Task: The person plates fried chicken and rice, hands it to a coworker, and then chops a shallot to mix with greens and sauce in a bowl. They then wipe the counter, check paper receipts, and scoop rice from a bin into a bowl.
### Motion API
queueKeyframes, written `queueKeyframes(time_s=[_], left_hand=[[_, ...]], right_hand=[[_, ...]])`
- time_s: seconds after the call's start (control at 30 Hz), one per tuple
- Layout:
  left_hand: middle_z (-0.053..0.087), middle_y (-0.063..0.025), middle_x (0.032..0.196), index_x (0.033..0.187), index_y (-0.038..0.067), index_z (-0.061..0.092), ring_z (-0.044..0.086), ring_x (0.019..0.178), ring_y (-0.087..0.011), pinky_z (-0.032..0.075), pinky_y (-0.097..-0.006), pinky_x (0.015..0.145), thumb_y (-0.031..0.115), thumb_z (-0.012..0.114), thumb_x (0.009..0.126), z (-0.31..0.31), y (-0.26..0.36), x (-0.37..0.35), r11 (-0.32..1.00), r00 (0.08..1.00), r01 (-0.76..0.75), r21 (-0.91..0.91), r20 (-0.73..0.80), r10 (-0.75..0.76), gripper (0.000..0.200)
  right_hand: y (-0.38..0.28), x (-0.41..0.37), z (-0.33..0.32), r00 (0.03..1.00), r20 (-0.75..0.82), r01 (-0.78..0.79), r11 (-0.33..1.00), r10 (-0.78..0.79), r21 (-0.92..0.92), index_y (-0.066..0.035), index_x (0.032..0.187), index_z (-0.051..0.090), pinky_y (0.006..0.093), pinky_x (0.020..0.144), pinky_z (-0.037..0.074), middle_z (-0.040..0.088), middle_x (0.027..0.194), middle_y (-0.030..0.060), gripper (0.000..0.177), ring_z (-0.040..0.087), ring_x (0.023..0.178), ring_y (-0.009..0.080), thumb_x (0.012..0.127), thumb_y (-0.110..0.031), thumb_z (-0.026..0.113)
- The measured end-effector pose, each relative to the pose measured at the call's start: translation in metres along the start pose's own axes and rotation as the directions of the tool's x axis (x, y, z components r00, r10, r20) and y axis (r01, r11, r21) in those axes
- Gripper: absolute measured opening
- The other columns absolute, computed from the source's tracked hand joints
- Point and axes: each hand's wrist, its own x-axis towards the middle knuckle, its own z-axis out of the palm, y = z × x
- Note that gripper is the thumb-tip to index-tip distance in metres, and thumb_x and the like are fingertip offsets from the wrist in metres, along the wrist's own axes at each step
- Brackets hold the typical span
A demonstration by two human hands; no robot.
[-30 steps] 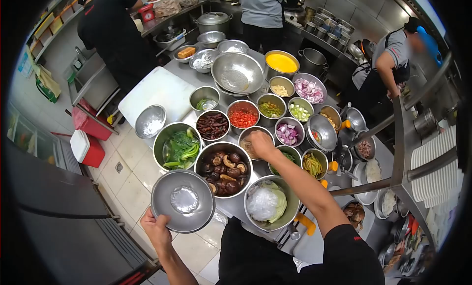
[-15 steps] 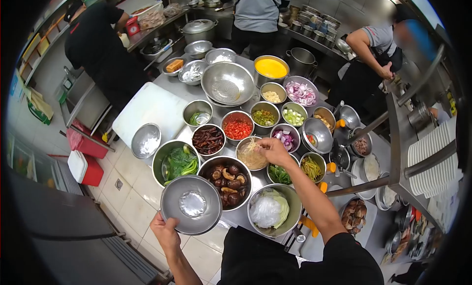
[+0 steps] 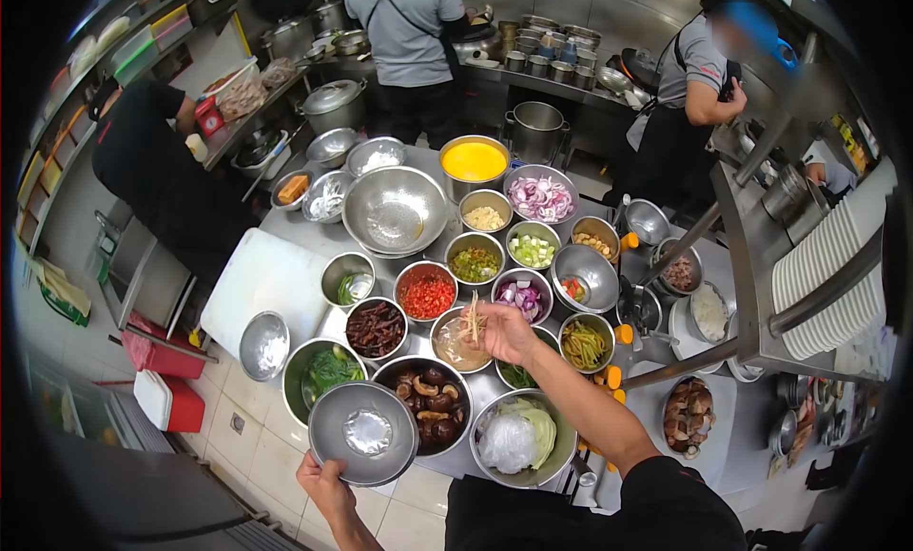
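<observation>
My left hand (image 3: pixel 326 483) grips the rim of a steel mixing bowl (image 3: pixel 328 420), thumb on top. The bowl looks empty, its shiny bottom showing. It is held over the front edge of the table, overlapping a pot of leafy greens (image 3: pixel 328 368) and a pot of dark mushrooms (image 3: pixel 430 396). In my right hand (image 3: pixel 506 332), the fingers pinch a small bunch of pale thin ginger strips (image 3: pixel 472 315). Just below is the metal pot of strips in liquid (image 3: pixel 447 349). Nearby stand pots of chopped red chili (image 3: pixel 426 291), dried chilies (image 3: pixel 376 328) and diced purple onion (image 3: pixel 521 294).
A large pot with cabbage and a plastic bag (image 3: pixel 518 442) stands close to my body. A metal shelf (image 3: pixel 737 266) with stacked plates (image 3: pixel 827 275) juts in at right. A white cutting board (image 3: pixel 262 285) lies left. Co-workers (image 3: pixel 404 38) stand around the table's far sides.
My right hand has lifted slightly out of the pot, with a bunch of strips now clearly between its fingers. My left hand still holds the bowl. The head view has shifted.
</observation>
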Motion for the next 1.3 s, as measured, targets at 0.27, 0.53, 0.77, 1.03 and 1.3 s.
queueKeyframes(time_s=[0.27, 0.53, 0.77, 1.03, 1.3], left_hand=[[0.060, -0.0077, 0.069, 0.072, -0.006, 0.055, 0.053, 0.057, -0.0120, 0.043, -0.0216, 0.058, -0.004, 0.049, 0.054, 0.008, 0.002, 0.016, 1.000, 0.999, 0.006, -0.021, 0.043, -0.005, 0.019], [0.060, -0.0150, 0.087, 0.098, -0.013, 0.057, 0.058, 0.077, -0.0212, 0.047, -0.0275, 0.070, -0.003, 0.053, 0.059, -0.014, -0.001, 0.022, 0.980, 0.991, 0.136, 0.148, -0.039, -0.131, 0.041], [0.059, -0.0107, 0.079, 0.087, -0.010, 0.059, 0.056, 0.069, -0.0182, 0.046, -0.0262, 0.064, -0.003, 0.054, 0.057, 0.000, 0.011, 0.016, 0.954, 0.972, 0.176, 0.242, -0.196, -0.129, 0.031], [0.058, -0.0102, 0.079, 0.084, -0.007, 0.058, 0.055, 0.068, -0.0181, 0.046, -0.0282, 0.064, -0.003, 0.052, 0.057, 0.004, 0.017, 0.018, 0.963, 0.971, 0.176, 0.205, -0.198, -0.135, 0.028], [0.058, -0.0125, 0.081, 0.088, -0.009, 0.058, 0.057, 0.070, -0.0208, 0.049, -0.0316, 0.067, -0.003, 0.053, 0.057, 0.005, 0.014, 0.024, 0.965, 0.973, 0.170, 0.200, -0.192, -0.131, 0.032]], right_hand=[[-0.147, 0.046, -0.005, 0.910, -0.104, 0.321, 0.839, -0.402, -0.440, -0.008, 0.086, 0.053, 0.0231, 0.048, 0.044, 0.053, 0.069, 0.0014, 0.027, 0.052, 0.056, 0.0115, 0.094, -0.030, 0.042], [-0.282, 0.141, -0.103, 0.541, -0.125, -0.303, -0.054, -0.832, -0.951, -0.004, 0.082, 0.062, 0.0350, 0.062, 0.048, 0.063, 0.078, 0.0134, 0.028, 0.060, 0.073, 0.0241, 0.083, -0.031, 0.057], [-0.260, 0.161, -0.132, 0.516, -0.188, -0.659, -0.247, -0.836, -0.710, -0.007, 0.115, 0.056, 0.0416, 0.093, 0.039, 0.047, 0.122, 0.0270, 0.060, 0.049, 0.109, 0.0387, 0.074, -0.051, 0.060], [-0.243, 0.149, -0.098, 0.577, -0.113, -0.682, -0.400, -0.809, -0.613, -0.010, 0.122, 0.048, 0.0456, 0.091, 0.039, 0.040, 0.127, 0.0232, 0.055, 0.039, 0.117, 0.0390, 0.076, -0.039, 0.060], [-0.148, 0.047, -0.001, 0.821, 0.571, 0.431, -0.646, -0.009, -0.630, -0.008, 0.101, 0.061, 0.0368, 0.078, 0.047, 0.058, 0.098, 0.0094, 0.042, 0.054, 0.094, 0.0253, 0.059, -0.008, 0.067]])
